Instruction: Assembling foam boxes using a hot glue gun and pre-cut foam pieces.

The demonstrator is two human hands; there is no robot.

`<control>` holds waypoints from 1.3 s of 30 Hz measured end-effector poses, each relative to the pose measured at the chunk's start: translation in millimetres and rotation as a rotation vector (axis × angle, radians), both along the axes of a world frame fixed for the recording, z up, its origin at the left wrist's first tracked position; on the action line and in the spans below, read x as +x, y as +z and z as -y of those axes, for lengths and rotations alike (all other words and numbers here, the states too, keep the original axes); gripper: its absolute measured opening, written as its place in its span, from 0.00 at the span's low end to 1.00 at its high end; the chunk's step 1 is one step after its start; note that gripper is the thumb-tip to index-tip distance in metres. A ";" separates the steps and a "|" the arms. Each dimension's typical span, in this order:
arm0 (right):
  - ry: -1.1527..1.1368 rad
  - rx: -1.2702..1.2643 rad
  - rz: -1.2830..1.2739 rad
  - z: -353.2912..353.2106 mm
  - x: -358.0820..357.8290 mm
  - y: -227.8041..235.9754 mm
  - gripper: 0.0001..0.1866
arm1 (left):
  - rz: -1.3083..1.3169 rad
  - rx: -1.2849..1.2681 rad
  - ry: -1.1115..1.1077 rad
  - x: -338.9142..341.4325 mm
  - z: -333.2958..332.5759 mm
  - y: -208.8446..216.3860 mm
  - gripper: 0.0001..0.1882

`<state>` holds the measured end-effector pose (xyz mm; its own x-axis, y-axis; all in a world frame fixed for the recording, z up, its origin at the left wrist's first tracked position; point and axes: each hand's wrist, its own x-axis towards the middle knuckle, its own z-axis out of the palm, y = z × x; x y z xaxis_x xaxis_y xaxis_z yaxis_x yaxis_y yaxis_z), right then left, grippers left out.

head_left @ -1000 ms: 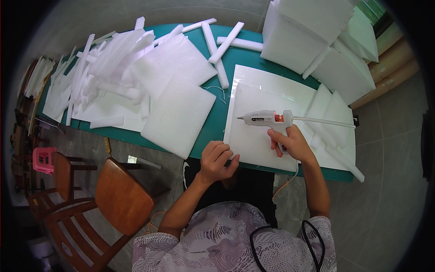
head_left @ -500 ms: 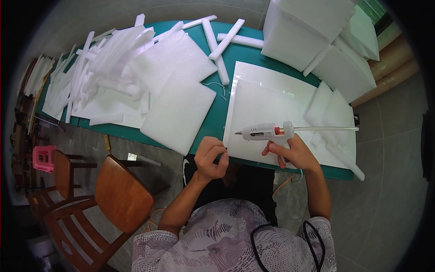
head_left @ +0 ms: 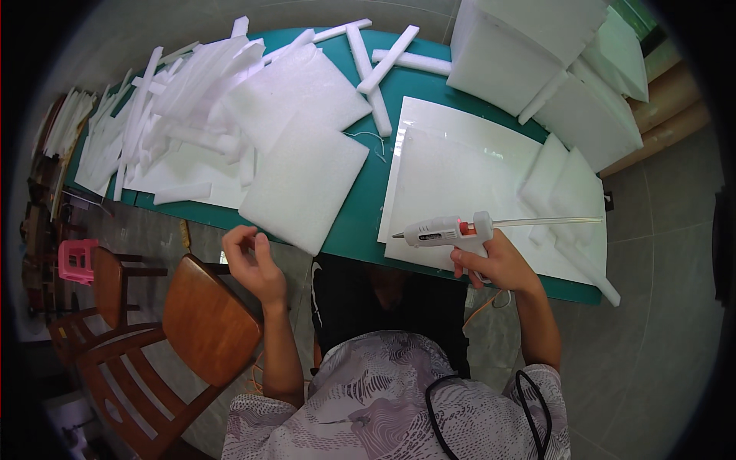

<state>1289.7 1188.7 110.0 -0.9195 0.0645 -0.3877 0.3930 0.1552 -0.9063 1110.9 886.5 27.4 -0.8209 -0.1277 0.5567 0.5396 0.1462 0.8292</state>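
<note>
My right hand grips a white hot glue gun by its handle. The gun's nozzle points left, and a long clear glue stick sticks out of its back. Below the gun lies a white foam sheet on a white board at the table's near right. My left hand hovers in front of the table edge, its fingers loosely bent and apart with nothing seen in them. Nearest to it is the corner of a square foam sheet, which overlaps another foam sheet.
A heap of foam strips covers the left of the green table. Crossed strips lie at the back. Large foam boxes stand back right. Wooden chairs and a pink stool are at left.
My left hand has moved left, away from the glue gun's nozzle, and its fingers have loosened. The glue gun has shifted slightly left in my right hand.
</note>
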 end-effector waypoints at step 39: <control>-0.413 -0.352 -0.355 -33.3 7.7 -31.1 0.20 | -0.177 -0.544 -0.199 46.1 -104.8 100.1 0.27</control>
<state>1297.4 1222.0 79.0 -0.9222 0.3651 -0.1273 0.0240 -0.2744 -0.9613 1157.0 991.3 127.5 -0.6887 0.3598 0.6295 0.7230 0.4059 0.5590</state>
